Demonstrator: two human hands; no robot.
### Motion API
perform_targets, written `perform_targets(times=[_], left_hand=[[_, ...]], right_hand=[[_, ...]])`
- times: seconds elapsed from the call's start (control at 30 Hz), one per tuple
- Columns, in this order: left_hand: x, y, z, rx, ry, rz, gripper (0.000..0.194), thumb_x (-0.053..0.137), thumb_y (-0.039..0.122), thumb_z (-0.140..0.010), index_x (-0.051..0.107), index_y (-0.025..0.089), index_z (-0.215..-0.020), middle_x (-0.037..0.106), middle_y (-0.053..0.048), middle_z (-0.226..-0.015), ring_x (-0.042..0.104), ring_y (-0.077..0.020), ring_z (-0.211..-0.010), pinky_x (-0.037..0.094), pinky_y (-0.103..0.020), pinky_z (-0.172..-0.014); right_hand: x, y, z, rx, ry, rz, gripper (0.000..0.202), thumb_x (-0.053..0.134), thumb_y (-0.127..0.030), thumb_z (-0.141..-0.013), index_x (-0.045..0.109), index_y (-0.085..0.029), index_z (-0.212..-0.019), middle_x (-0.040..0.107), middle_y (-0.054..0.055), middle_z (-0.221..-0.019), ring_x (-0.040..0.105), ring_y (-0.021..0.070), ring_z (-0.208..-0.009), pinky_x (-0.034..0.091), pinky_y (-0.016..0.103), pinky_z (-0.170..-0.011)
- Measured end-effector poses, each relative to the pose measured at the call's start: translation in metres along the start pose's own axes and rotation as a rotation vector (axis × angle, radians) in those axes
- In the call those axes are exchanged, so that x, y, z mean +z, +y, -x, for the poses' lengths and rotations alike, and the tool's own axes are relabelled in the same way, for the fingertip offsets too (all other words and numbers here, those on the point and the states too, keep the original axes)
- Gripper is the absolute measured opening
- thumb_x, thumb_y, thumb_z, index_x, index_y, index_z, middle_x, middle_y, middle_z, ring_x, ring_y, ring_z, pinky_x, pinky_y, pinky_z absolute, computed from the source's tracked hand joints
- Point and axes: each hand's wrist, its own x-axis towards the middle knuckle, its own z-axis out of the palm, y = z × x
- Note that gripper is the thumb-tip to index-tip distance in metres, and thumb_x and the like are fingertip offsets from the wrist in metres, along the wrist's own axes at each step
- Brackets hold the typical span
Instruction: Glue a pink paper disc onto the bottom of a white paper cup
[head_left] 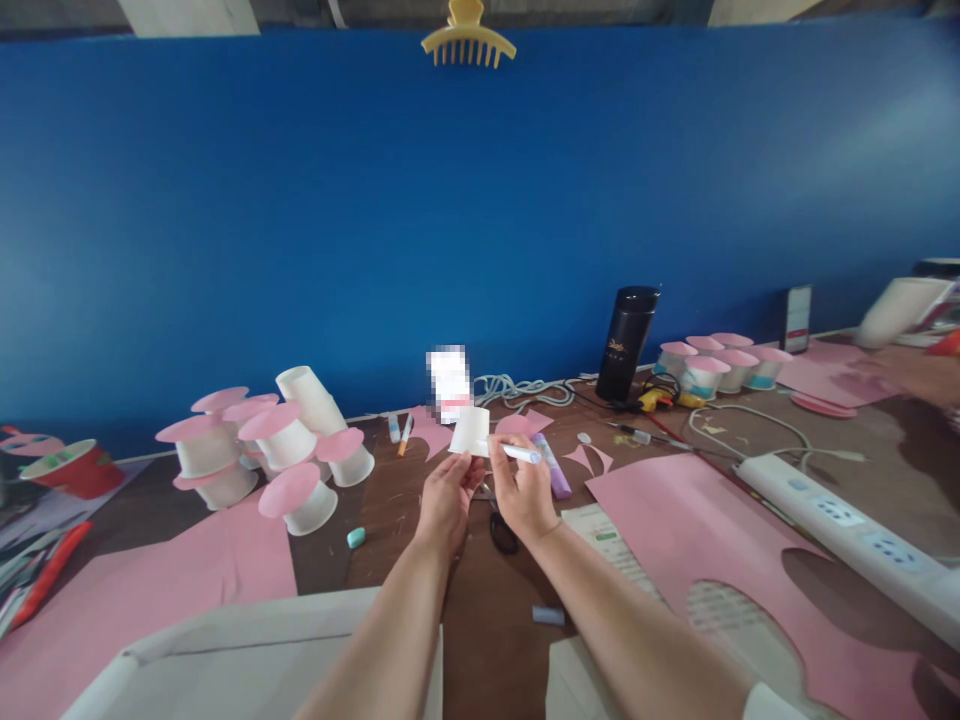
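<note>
Pinching a white piece by its lower edge, the left hand is holding it up over the middle of the table, toward the far edge. The right hand is gripping a pen, whose tip is pointing at the right side of the piece; whether it is touching, I cannot tell. Scissors are lying beneath, near the right wrist, and a cap is resting beside the right forearm. A purple tube is lying just beyond the right hand. Behind the piece, a phone, partly pixelated, is standing near the far edge, and farther right along that edge a black bottle is standing. Cups topped with pink discs are clustering left of the hands, some behind the far edge of a pink sheet. A power strip is lying at the right, beyond another pink sheet. Another person's hand is showing blurred at far right, its grip unclear.
</note>
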Motion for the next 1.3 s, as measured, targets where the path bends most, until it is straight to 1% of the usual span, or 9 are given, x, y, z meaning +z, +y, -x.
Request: perform_targets(times=[0.1,0.2,0.3,0.43,0.6,0.8,1.0,1.17,1.3], left_hand=[[0.0000,-0.0007,0.0005,0.030,-0.051,-0.042,0.009,0.074,0.021,-0.068,0.070,0.015,-0.073,0.067,-0.004,-0.073,0.062,-0.0111,-0.068,0.049,-0.021,-0.069],[-0.0003,-0.0010,0.0006,0.044,-0.055,-0.079,0.006,0.072,0.022,-0.069,0.070,0.017,-0.071,0.066,-0.004,-0.071,0.060,-0.0115,-0.066,0.048,-0.020,-0.067],[-0.0011,-0.0017,-0.0002,0.039,-0.052,-0.097,0.007,0.071,0.022,-0.070,0.070,0.015,-0.071,0.065,-0.004,-0.071,0.060,-0.0114,-0.066,0.048,-0.020,-0.068],[-0.0018,-0.0024,-0.0013,0.040,-0.039,-0.098,0.007,0.071,0.022,-0.070,0.069,0.015,-0.071,0.066,-0.005,-0.073,0.061,-0.0124,-0.069,0.048,-0.021,-0.072],[-0.0007,-0.0014,-0.0012,0.032,-0.010,-0.078,0.006,0.070,0.021,-0.071,0.069,0.015,-0.070,0.065,-0.005,-0.072,0.061,-0.0118,-0.068,0.049,-0.021,-0.072],[0.0018,0.0006,0.0009,0.042,-0.041,-0.066,0.007,0.072,0.022,-0.070,0.069,0.016,-0.069,0.066,-0.004,-0.070,0.062,-0.0122,-0.067,0.049,-0.022,-0.073],[0.0015,-0.0002,0.0018,0.032,-0.039,-0.049,0.007,0.073,0.021,-0.069,0.069,0.015,-0.070,0.067,-0.005,-0.072,0.062,-0.0117,-0.068,0.049,-0.021,-0.073],[0.0007,-0.0004,0.0009,0.009,-0.012,0.002,0.008,0.073,0.018,-0.069,0.068,0.012,-0.072,0.067,-0.005,-0.073,0.063,-0.0110,-0.069,0.050,-0.022,-0.074],[0.0015,0.0029,0.0000,-0.029,0.076,0.078,0.004,0.066,0.011,-0.074,0.065,0.011,-0.071,0.066,-0.005,-0.071,0.063,-0.0099,-0.067,0.052,-0.022,-0.070]], right_hand=[[0.0002,-0.0016,0.0017,-0.034,-0.043,-0.013,0.020,0.047,-0.029,-0.092,0.063,-0.018,-0.092,0.070,0.007,-0.091,0.064,0.0197,-0.088,0.047,0.033,-0.082],[0.0000,-0.0015,0.0023,-0.077,-0.064,0.025,0.018,0.049,-0.028,-0.091,0.064,-0.019,-0.094,0.070,0.006,-0.092,0.064,0.0194,-0.089,0.046,0.034,-0.084],[-0.0001,-0.0001,0.0017,-0.098,-0.053,0.067,0.017,0.049,-0.026,-0.091,0.064,-0.019,-0.098,0.070,0.006,-0.095,0.064,0.0195,-0.090,0.044,0.034,-0.084],[0.0005,0.0013,0.0011,-0.089,-0.024,0.063,0.017,0.049,-0.026,-0.091,0.064,-0.019,-0.093,0.070,0.006,-0.093,0.064,0.0196,-0.089,0.045,0.034,-0.083],[0.0017,0.0040,0.0014,-0.066,0.020,0.077,0.018,0.047,-0.027,-0.092,0.062,-0.018,-0.093,0.069,0.008,-0.091,0.063,0.0209,-0.088,0.046,0.036,-0.083],[0.0019,0.0035,0.0026,-0.059,-0.032,0.049,0.018,0.047,-0.028,-0.092,0.063,-0.019,-0.091,0.069,0.008,-0.089,0.064,0.0207,-0.087,0.047,0.034,-0.080],[0.0023,0.0038,0.0030,-0.065,-0.011,0.064,0.017,0.048,-0.027,-0.092,0.063,-0.019,-0.091,0.069,0.008,-0.089,0.063,0.0209,-0.087,0.047,0.036,-0.081],[0.0020,0.0036,0.0022,-0.082,0.002,0.081,0.018,0.047,-0.028,-0.092,0.062,-0.018,-0.091,0.069,0.008,-0.089,0.063,0.0204,-0.087,0.047,0.035,-0.080],[0.0005,0.0035,-0.0008,-0.041,0.029,0.048,0.022,0.044,-0.030,-0.094,0.062,-0.018,-0.093,0.069,0.009,-0.092,0.063,0.0208,-0.090,0.047,0.036,-0.082]])
